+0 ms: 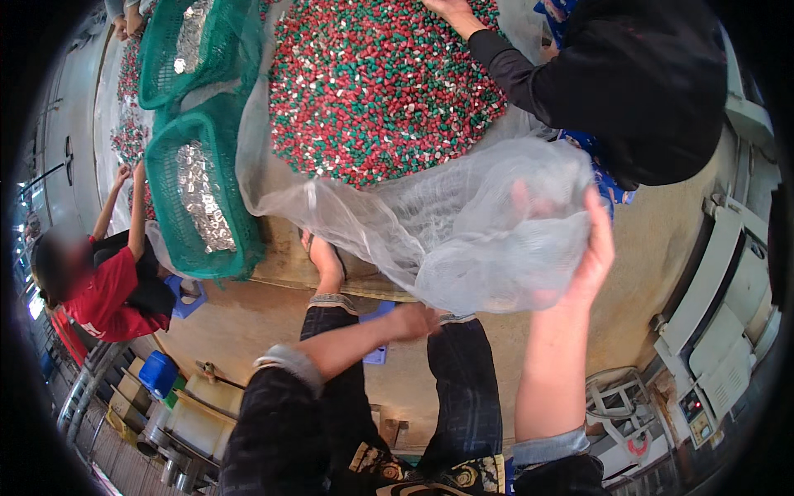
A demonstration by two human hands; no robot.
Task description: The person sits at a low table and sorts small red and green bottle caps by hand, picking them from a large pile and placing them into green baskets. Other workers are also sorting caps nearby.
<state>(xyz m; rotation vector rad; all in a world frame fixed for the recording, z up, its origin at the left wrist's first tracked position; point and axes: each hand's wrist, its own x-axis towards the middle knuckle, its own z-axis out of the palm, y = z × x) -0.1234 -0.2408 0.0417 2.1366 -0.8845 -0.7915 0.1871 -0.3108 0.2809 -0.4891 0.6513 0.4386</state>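
A sheet of white see-through netting is bunched up in front of me, and my right hand is wrapped round its right end. Some of those fingers show through the mesh. My left hand is close below the lower edge of the bunched netting, blurred, so its fingers do not show clearly. Beyond, a broad heap of small red, green and white pieces lies on the spread part of the netting. What the pieces are, I cannot make out.
Two green plastic baskets with silvery pieces stand left of the heap. A person in black reaches over it from the right. A person in red sits at the left. Low blue stools and pale machinery stand around.
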